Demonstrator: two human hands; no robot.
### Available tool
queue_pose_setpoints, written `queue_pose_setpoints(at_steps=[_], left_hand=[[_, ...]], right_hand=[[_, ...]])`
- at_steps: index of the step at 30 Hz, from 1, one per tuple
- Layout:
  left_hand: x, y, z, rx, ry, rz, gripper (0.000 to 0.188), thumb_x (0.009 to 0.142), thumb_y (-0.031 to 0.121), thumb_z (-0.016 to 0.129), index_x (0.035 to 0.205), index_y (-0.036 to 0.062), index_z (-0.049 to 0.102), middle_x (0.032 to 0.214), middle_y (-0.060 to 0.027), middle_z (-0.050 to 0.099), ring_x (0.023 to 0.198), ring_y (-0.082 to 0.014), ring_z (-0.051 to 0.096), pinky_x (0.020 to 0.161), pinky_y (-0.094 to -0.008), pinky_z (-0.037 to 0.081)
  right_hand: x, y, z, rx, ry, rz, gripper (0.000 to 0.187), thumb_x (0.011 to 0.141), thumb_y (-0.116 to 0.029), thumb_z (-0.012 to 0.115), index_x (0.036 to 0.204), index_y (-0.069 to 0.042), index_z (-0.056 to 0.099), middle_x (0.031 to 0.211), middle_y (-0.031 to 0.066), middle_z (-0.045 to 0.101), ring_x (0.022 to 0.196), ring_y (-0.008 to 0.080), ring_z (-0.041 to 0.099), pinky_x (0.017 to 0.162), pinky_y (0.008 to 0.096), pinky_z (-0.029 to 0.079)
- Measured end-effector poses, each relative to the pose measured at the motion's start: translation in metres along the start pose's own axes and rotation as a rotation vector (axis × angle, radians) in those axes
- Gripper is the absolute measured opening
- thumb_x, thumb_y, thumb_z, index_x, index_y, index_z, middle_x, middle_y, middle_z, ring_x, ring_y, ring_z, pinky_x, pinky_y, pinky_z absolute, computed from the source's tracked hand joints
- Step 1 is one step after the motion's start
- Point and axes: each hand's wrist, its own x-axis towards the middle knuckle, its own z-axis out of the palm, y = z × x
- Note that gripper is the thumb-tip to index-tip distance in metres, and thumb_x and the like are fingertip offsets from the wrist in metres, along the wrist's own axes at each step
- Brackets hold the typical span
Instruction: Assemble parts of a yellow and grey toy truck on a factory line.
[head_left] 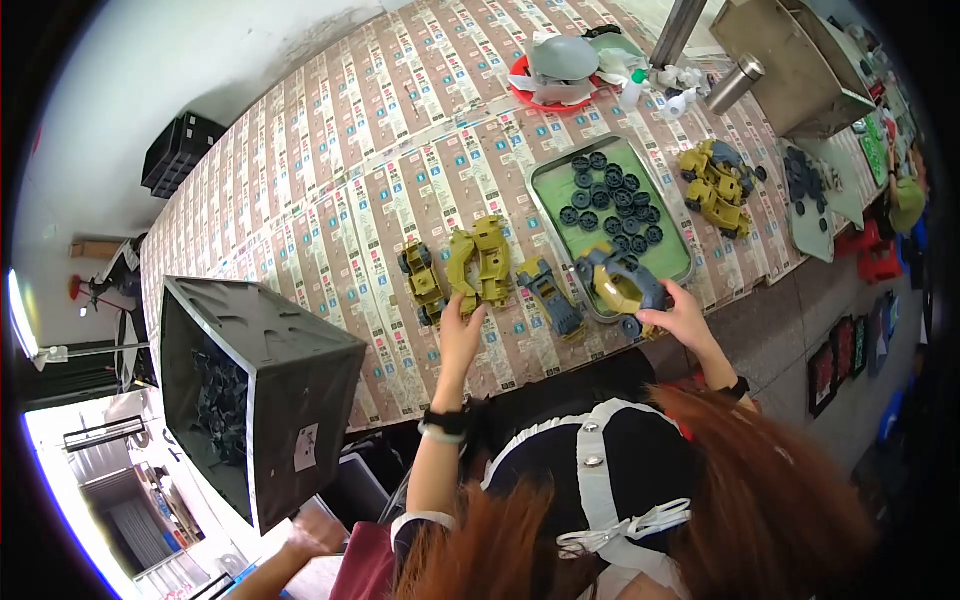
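Observation:
My right hand grips an olive and dark grey toy car above the near right corner of a metal tray. One dark wheel shows at the car's near end. My left hand reaches to the near end of an olive toy car body, its thumb and fingers around that end. A second olive body lies close beside it. Left of these sits an olive toy car with wheels. Between my hands lies a grey and olive toy car. Loose black wheels lie in the green-bottomed tray.
A large dark crate of black parts stands at the left. More toy cars are heaped right of the tray. A red basin, a metal flask and a box stand farther back. Another person's hand shows lower left.

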Motion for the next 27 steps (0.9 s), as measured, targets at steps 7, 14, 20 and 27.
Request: queue_pose_setpoints(at_steps=[7,14,20,27], left_hand=[[0.067,0.029,0.059,0.752,0.108,0.055,0.088,0.061,0.047,0.067,0.132,0.0166,0.024,0.137,-0.0200,0.012,0.125,-0.0409,0.011,0.092,-0.0641,0.014],[0.085,0.042,0.049,0.696,0.023,-0.164,0.074,0.060,0.040,0.071,0.123,0.0215,0.037,0.133,-0.0152,0.018,0.117,-0.0399,0.023,0.082,-0.0593,0.033],[0.081,0.058,0.053,0.891,-0.135,-0.148,0.068,0.061,0.036,0.070,0.121,0.0203,0.041,0.135,-0.0139,0.013,0.120,-0.0441,0.017,0.082,-0.0599,0.035],[0.111,-0.003,0.026,0.721,-0.058,-0.002,0.044,0.067,0.029,0.062,0.104,0.0055,0.056,0.133,-0.0158,0.019,0.113,-0.0420,0.030,0.087,-0.0513,0.033]], right_hand=[[-0.030,0.013,-0.005,0.189,0.284,0.048,0.054,0.064,-0.025,0.072,0.106,0.001,0.049,0.087,0.0068,0.057,0.080,0.0140,0.054,0.071,0.0264,0.043],[-0.063,0.035,0.008,0.295,0.373,0.221,0.059,0.064,-0.025,0.072,0.110,0.002,0.047,0.094,0.0071,0.055,0.085,0.0137,0.052,0.075,0.0261,0.041],[-0.079,0.066,0.016,0.446,0.542,0.218,0.061,0.062,-0.031,0.072,0.108,0.001,0.049,0.089,0.0087,0.057,0.080,0.0160,0.055,0.072,0.0267,0.042],[-0.086,0.080,0.010,0.521,0.575,0.272,0.059,0.061,-0.031,0.073,0.105,0.001,0.050,0.089,0.0091,0.057,0.082,0.0164,0.054,0.073,0.0277,0.042]])
